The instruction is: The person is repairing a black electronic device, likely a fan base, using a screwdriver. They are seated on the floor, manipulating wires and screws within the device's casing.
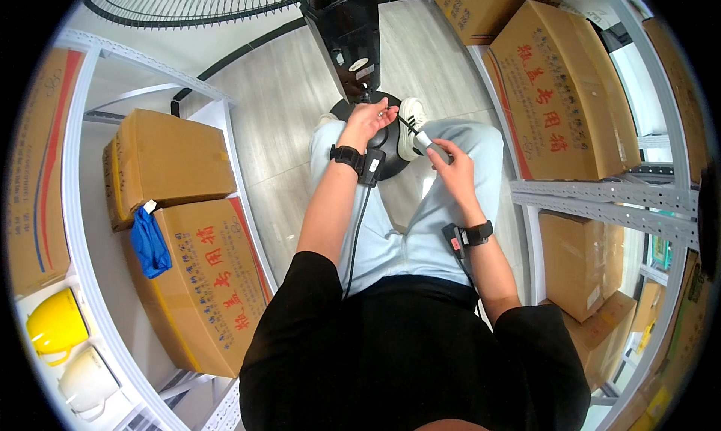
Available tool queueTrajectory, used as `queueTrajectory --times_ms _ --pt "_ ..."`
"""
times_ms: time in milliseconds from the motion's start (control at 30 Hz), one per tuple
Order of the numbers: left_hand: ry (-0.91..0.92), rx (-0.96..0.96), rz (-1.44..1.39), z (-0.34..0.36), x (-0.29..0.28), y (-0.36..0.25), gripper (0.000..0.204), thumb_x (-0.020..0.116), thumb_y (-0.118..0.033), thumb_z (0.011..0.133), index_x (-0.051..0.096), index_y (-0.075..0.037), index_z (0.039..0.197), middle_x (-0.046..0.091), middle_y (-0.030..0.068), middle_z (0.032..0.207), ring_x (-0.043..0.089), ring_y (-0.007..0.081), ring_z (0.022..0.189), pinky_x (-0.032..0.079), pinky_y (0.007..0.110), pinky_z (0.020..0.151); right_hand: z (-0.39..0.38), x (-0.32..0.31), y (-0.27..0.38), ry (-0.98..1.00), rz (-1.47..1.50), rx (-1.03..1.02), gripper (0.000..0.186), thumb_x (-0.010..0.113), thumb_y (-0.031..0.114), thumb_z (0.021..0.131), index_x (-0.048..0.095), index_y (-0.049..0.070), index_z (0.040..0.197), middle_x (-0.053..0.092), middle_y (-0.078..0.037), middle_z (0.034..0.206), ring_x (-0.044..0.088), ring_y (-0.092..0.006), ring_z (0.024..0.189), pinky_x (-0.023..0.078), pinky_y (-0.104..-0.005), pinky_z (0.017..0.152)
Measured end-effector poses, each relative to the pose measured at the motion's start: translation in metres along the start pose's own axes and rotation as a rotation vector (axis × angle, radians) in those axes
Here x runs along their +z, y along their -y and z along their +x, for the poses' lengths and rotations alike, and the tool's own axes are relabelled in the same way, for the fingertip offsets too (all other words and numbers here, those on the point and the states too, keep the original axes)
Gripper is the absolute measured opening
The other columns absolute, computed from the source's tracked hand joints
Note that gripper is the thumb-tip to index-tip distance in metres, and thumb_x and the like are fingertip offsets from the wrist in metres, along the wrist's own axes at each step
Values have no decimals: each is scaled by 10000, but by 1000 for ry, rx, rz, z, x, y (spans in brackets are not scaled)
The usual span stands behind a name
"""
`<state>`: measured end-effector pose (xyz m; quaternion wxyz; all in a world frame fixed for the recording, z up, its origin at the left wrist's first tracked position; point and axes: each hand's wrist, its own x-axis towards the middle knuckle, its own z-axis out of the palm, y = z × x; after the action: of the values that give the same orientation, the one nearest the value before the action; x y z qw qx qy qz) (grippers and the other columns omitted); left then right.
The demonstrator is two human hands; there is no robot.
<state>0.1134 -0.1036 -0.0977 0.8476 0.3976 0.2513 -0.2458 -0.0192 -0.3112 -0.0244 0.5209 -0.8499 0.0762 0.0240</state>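
Note:
A black fan column (342,37) stands before me, rising from a round black base (392,164) on the floor. My left hand (368,121) is at the column's lower end, its fingers curled together. Whatever they pinch is too small to make out. In my right hand (456,172) is a screwdriver (423,139) with a grey and white handle and a dark shaft. Its shaft points up and left, the tip close to my left fingertips. Part of the handle is hidden by my fingers.
The fan's wire guard (188,14) spans the top left. Metal shelves with cardboard boxes (176,157) flank me on both sides. A blue cloth-like bundle (150,243) hangs at the left boxes. Yellow (56,322) and white (88,382) mugs stand lower left. Cables run from both wrist devices.

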Motion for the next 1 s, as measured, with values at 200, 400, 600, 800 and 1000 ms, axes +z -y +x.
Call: queueTrajectory --times_ms 200,400,600,800,1000 --pt "5 20 106 -5 7 -3 225 601 -157 928 545 60 941 638 214 959 601 153 681 554 276 661 -2 -5 16 -88 -270 -312 307 721 210 779 661 72 1046 660 -132 921 649 -275 829 505 -351 745" --pt "12 109 -158 0 9 1 138 582 -151 940 569 -16 914 655 193 949 538 109 612 509 251 604 15 5 3 -22 -73 -140 352 726 199 765 649 74 1085 671 -133 965 649 -257 889 502 -340 791" --pt "30 175 -234 4 12 4 99 597 -66 914 580 25 947 643 194 984 535 100 667 487 206 602 28 19 -14 42 37 -90 408 724 194 772 619 87 1152 665 -102 980 630 -174 885 498 -297 765" --pt "44 188 -282 1 17 1 118 600 -45 906 576 49 974 633 198 1006 540 109 706 484 193 614 34 25 -29 45 63 38 417 732 234 769 612 77 1135 660 -101 982 633 -182 886 497 -309 746" --pt "19 181 -272 6 13 2 84 594 -63 913 591 20 921 647 201 1017 531 93 640 488 209 585 40 29 -38 108 169 87 397 737 240 774 625 73 1116 649 -87 986 634 -167 851 518 -295 666"
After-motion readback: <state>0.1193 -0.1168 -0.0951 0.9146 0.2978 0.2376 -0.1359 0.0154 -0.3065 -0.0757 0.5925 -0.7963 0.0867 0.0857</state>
